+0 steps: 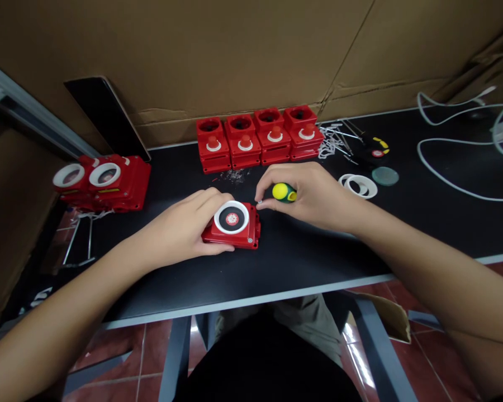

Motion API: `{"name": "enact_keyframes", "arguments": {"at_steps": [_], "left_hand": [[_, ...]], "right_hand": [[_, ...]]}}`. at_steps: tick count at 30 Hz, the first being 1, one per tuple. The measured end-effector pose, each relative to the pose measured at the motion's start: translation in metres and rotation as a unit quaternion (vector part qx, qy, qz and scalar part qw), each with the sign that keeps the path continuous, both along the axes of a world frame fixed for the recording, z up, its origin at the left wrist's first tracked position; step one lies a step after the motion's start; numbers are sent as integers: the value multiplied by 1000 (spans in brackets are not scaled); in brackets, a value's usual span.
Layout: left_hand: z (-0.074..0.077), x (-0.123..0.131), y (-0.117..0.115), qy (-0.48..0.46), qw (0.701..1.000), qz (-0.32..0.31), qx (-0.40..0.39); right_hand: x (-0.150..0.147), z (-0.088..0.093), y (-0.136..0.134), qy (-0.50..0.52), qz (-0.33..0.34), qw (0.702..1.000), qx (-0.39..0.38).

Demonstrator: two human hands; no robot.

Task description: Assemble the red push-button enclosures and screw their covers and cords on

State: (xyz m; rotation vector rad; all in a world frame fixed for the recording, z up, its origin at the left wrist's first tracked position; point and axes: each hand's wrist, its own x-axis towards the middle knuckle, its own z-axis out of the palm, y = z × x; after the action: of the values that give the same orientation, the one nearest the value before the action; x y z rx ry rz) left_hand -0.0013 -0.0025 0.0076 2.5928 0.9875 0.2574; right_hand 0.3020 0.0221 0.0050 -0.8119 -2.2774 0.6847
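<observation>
A red box-shaped device (248, 237) lies on the black table, with a white ring and a dark round face with a red-and-white emblem on top. My left hand (195, 222) grips it from the left, fingers over its far side and thumb along the near edge. To its right, my right hand (304, 192) holds a screwdriver (281, 192) with a yellow and green handle tucked in the palm; its shaft is hidden. Thumb and forefinger of that hand pinch a small pale piece (259, 204), perhaps a screw, close beside the device's right edge.
Several red units with red knobs (245, 142) stand in a row at the back. Other ringed red units (128, 181) sit at left near a leaning dark tablet (109, 117). White rings (366, 187), a clear disc (384, 176), metal rods and white cables (448, 139) lie at right.
</observation>
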Motion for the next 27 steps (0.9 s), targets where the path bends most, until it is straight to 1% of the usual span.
{"name": "enact_keyframes", "arguments": {"at_steps": [3,9,17,20,23,27], "left_hand": [[-1,0,0,-2,1000,-3,6],[-3,-1,1,-2,1000,-8,11],[-2,0,2,4,1000,-7,12],[-2,0,1,5,1000,-5,13],[-1,0,0,5,1000,-2,6],[-1,1,0,4,1000,4,-6]], "right_hand": [[-3,2,-4,21,-18,999,-22],[-10,5,-13,49,-41,997,-33],[-15,-4,-15,57,-70,995,-32],[-16,-3,-13,69,-80,994,-40],[-14,2,-11,67,-66,994,-52],[-10,4,-9,34,-46,996,-61]]}}
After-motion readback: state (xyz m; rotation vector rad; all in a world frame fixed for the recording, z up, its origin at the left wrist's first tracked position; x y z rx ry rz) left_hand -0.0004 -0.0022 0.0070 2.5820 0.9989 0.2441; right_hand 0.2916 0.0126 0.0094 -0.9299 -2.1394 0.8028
